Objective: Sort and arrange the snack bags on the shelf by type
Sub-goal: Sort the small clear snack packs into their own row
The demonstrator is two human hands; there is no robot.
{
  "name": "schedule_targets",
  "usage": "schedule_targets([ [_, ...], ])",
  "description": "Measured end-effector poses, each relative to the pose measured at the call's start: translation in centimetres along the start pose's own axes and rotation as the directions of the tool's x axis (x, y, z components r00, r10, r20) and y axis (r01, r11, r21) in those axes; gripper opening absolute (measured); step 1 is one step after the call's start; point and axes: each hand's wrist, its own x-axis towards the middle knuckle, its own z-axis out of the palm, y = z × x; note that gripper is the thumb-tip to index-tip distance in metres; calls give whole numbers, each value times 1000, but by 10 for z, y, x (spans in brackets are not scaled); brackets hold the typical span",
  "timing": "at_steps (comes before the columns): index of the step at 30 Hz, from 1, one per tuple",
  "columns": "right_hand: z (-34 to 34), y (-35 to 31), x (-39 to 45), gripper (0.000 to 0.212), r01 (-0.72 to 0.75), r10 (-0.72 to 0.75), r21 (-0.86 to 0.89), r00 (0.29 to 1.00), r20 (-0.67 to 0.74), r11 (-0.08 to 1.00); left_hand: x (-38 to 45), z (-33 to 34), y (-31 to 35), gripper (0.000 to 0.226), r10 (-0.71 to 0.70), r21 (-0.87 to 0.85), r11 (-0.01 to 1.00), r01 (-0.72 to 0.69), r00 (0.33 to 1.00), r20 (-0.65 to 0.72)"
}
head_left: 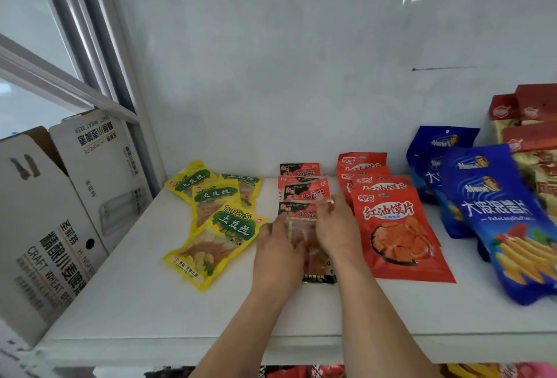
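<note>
Snack bags lie in columns on the white shelf (126,302). Several yellow potato-shred bags (211,245) sit at the left. In the middle is a row of black-and-red gluten bags (301,190); the nearest one (304,236) lies between my hands. My left hand (278,254) rests on its left edge with fingers laid flat. My right hand (337,233) holds its right edge, fingertips near the top corner. To the right are red chip bags (398,233), then blue wavy-chip bags (500,226).
Red-topped bags (530,124) are stacked at the far right against the wall. A white craft-beer carton (51,226) stands at the shelf's left end by a window frame. More snack packs (301,371) show on the shelf below.
</note>
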Motion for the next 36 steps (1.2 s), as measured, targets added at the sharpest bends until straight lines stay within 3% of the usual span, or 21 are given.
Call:
schedule_targets([
  [3,0,2,2,32,-4,5,-19,999,35,1000,4,5,0,62,-14,10,1000,14,1000,-6],
  [6,2,3,3,52,-13,16,-80,999,33,997,7,7,1,59,-18,31,999,18,1000,-8],
  [11,1,0,4,68,24,-15,-227,999,41,974,7,9,3,52,-26,65,998,27,999,-21],
  [17,-1,-8,7,60,56,-42,-343,998,48,938,2,0,5,47,-42,31,999,43,998,-39],
  [23,2,-24,3,57,149,-148,-384,988,33,911,2,-27,-2,44,-3,13,1000,6,981,-193],
  [28,20,-46,3,51,298,-277,-314,954,110,901,28,-65,-28,47,19,176,984,35,956,-292],
  [32,40,-75,3,51,336,-292,-165,926,241,927,53,-89,-58,61,-53,298,948,113,978,-201],
  [36,71,-99,6,58,252,-205,-85,907,367,964,70,-101,-84,67,-90,430,898,90,996,-20],
])
